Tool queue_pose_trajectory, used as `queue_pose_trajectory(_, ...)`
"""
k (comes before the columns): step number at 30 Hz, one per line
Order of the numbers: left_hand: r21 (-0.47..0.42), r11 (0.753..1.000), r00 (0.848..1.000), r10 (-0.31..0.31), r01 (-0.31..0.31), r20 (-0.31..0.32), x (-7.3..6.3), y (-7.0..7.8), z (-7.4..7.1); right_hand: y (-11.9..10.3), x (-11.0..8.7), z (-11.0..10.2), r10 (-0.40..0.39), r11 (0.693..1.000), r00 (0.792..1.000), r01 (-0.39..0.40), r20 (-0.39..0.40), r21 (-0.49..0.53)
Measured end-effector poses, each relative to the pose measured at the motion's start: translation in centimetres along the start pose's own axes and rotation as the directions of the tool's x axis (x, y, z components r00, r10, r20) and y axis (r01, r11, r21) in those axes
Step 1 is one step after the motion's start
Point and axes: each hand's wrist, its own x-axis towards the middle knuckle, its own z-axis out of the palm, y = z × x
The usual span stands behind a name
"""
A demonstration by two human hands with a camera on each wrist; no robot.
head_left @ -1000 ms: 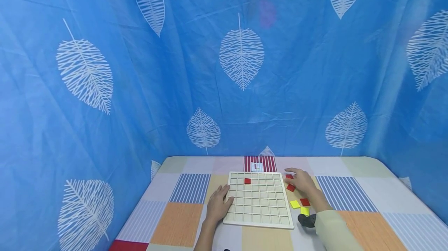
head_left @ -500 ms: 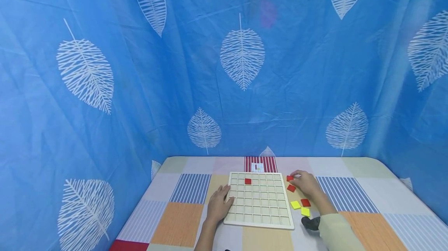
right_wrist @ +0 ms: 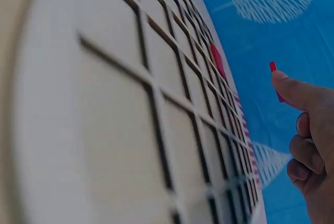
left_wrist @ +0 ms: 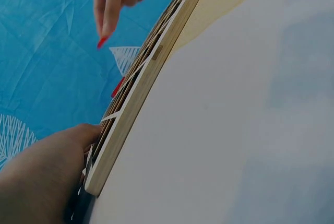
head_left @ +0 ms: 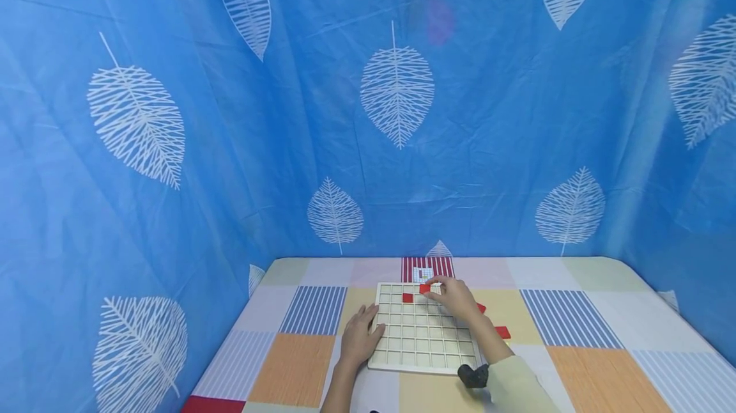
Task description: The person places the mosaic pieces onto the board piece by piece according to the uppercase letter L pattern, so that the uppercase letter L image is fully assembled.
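A pale grid board point(head_left: 414, 371) lies on the patchwork tablecloth. My left hand point(head_left: 359, 335) rests along its left edge, fingers extended and the thumb over the rim; the left wrist view shows this hand point(left_wrist: 49, 161) against the board's side. Above the far part of the board, my right hand point(head_left: 458, 300) pinches a red square tile point(head_left: 425, 288) between thumb and fingers. Seen edge-on in the right wrist view, that tile point(right_wrist: 272, 67) is apart from the grid. Another red tile point(head_left: 407, 298) sits in a cell near the far left of the board.
To the right of the board lie two red tiles point(head_left: 503, 332), one partly behind my right arm. Beyond the far edge is a small card point(head_left: 423, 274) with a printed grid. A black device point(head_left: 474, 376) is by my right wrist. A blue leaf-patterned curtain point(head_left: 448, 195) hangs behind.
My right hand took a red tile from the loose ones at the right and carried it left over the board. The right forearm now hides the yellow tiles. My left hand stayed put.
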Motion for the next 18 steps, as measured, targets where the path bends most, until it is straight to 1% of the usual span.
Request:
queue_pose_trajectory(5, 0.011, 1.0, 1.0, 0.006, -0.006, 0.003, 0.0, -0.1, 0.0, -1.3, -0.5, 2.5, -0.024, 1.0, 0.998, 0.024, 0.051, -0.006)
queue_pose_trajectory(7, 0.014, 1.0, 1.0, 0.013, -0.013, 0.006, 0.0, -0.2, 0.0, -1.6, -0.7, 3.1, -0.029, 1.0, 0.998, 0.029, 0.055, -0.007)
queue_pose_trajectory(12, 0.002, 1.0, 1.0, 0.016, -0.016, 0.005, -0.1, -0.2, -0.1, -1.9, -1.1, 3.9, -0.021, 1.0, 0.997, 0.021, 0.069, -0.001)
queue_pose_trajectory(18, 0.004, 1.0, 1.0, 0.02, -0.02, -0.002, -0.1, -0.2, -0.2, -1.7, -1.1, 4.4, -0.027, 1.0, 0.996, 0.026, 0.089, 0.005)
